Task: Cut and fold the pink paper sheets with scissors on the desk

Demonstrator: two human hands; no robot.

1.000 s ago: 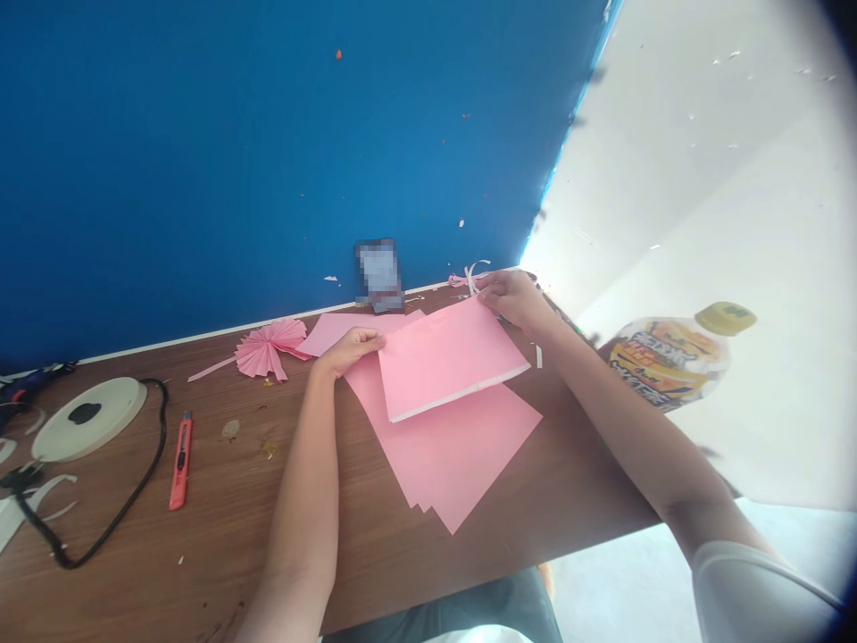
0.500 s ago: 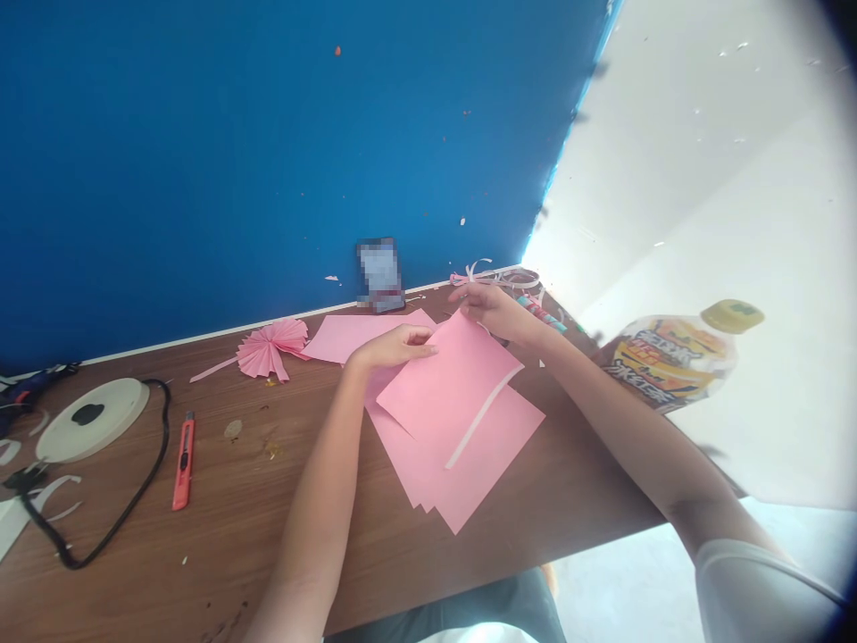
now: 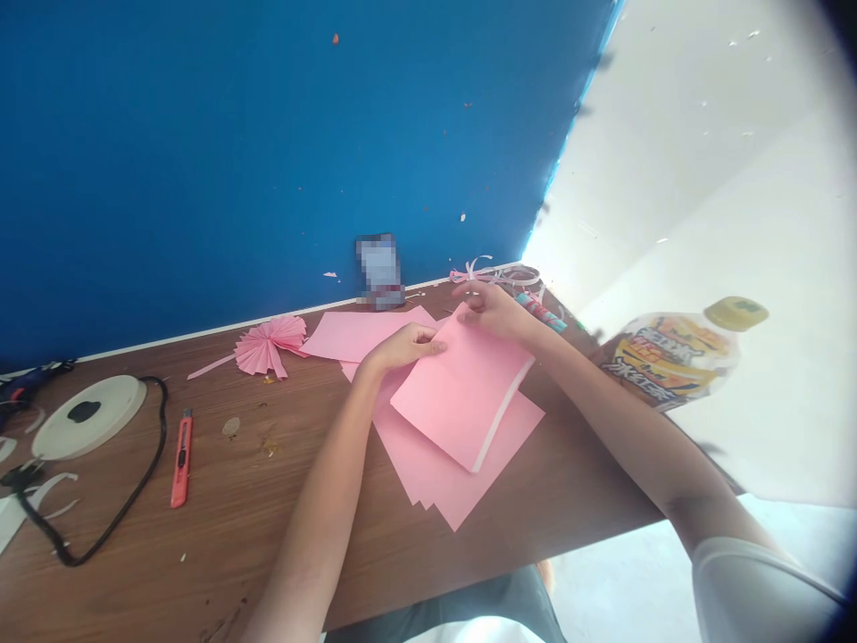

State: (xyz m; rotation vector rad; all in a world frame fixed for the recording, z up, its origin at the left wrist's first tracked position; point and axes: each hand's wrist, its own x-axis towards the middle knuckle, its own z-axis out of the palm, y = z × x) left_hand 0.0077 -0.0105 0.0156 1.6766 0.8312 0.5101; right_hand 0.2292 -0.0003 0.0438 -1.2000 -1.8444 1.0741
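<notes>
A square sheet of pink paper (image 3: 459,388) is tilted over other pink sheets (image 3: 461,500) on the table, with a narrow white strip (image 3: 499,415) along its right edge. My left hand (image 3: 408,346) grips its upper left edge, thumb on top and fingers beneath. At the top corner is my right hand (image 3: 494,313), its fingers bent around the paper; the hand covers part of that corner. Another flat pink sheet (image 3: 361,332) lies behind my left hand. To its left rests a pleated pink paper fan (image 3: 271,344) with a strip attached.
A red utility knife (image 3: 181,460) lies left on the wooden table (image 3: 268,527), beside a round white device (image 3: 90,418) with a black cord. A phone (image 3: 379,271) leans against the blue wall. Ribbons (image 3: 478,270) are at the back; a drink bottle (image 3: 669,357) stands right.
The held sheet has shifted right and turned slightly, its near corner now plainly raised over the sheets below. My left hand has moved a little right with it; my right hand has barely moved.
</notes>
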